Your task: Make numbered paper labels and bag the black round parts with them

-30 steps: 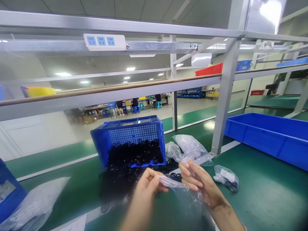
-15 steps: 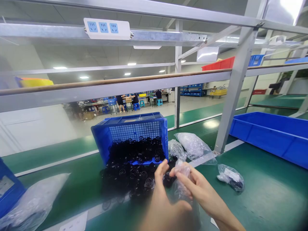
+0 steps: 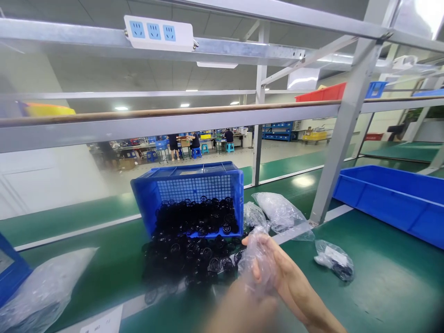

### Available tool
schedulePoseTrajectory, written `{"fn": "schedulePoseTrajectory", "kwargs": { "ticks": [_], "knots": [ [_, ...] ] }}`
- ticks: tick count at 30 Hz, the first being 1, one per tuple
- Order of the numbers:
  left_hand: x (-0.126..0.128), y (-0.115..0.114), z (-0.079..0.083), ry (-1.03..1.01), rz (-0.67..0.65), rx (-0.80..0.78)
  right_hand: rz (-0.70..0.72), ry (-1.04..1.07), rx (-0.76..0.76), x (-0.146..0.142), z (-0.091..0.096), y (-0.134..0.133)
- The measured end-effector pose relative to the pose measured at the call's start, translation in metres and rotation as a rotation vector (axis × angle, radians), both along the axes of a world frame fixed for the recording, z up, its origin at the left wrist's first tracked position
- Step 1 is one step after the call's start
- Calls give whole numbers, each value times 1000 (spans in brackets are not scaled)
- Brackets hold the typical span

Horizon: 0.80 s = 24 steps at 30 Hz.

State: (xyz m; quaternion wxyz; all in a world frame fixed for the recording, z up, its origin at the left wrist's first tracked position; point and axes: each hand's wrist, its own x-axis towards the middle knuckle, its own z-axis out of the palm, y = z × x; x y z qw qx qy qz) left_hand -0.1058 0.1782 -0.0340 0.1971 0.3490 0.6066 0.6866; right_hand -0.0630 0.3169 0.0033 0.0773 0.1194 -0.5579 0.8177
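My right hand [image 3: 287, 277] holds a clear plastic bag [image 3: 255, 263] low in the middle of the view, fingers curled round it. My left hand [image 3: 239, 312] sits just below the bag, blurred and partly behind it, so its fingers do not show. Right in front lies a heap of small black rings [image 3: 194, 259], spilling from a blue mesh crate [image 3: 189, 192] tipped on its side on the green bench.
Filled clear bags [image 3: 280, 212] lie right of the crate, and a small bag with black parts [image 3: 335, 261] further right. A long blue tray [image 3: 391, 199] stands at the right, a large clear bag [image 3: 45, 291] at the left. A grey steel post [image 3: 342, 134] rises behind.
My hands drew together from holding the bag stretched between them. The left hand dropped lower and blurred; the right hand now holds the bag bunched upright. The view shifted slightly right.
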Motion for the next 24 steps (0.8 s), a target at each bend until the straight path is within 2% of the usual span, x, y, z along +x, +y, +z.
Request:
{"fn": "schedulePoseTrajectory", "kwargs": {
  "ticks": [2, 4, 8, 10, 13, 16, 18, 21, 23, 24],
  "knots": [
    [3, 1, 3, -58, -22, 75, 42, 20, 11, -3, -5, 0],
    [4, 2, 5, -135, 22, 168, 42, 36, 83, -4, -6, -1],
    [-3, 4, 6, -263, 147, 247, -138, 11, 219, -3, -3, -9],
    [-7, 5, 5, -299, 145, 279, -185, 7, 231, -3, -2, -12],
    [-11, 4, 3, -339, 154, 312, -181, 19, 229, -3, -4, -13],
    [-11, 2, 4, -464, 171, 397, -205, 27, 231, -5, -5, -7],
    [-12, 1, 5, -573, 178, 487, -164, -11, 130, -7, -5, -3],
    [-14, -1, 5, -652, 136, 591, 2, -98, -198, -15, -5, 1],
    [-16, -2, 6, -606, 107, 571, 84, -131, -345, -20, -8, 0],
    [-16, -3, 6, -524, 131, 522, 97, -134, -357, -23, -10, -1]
  ]
}}
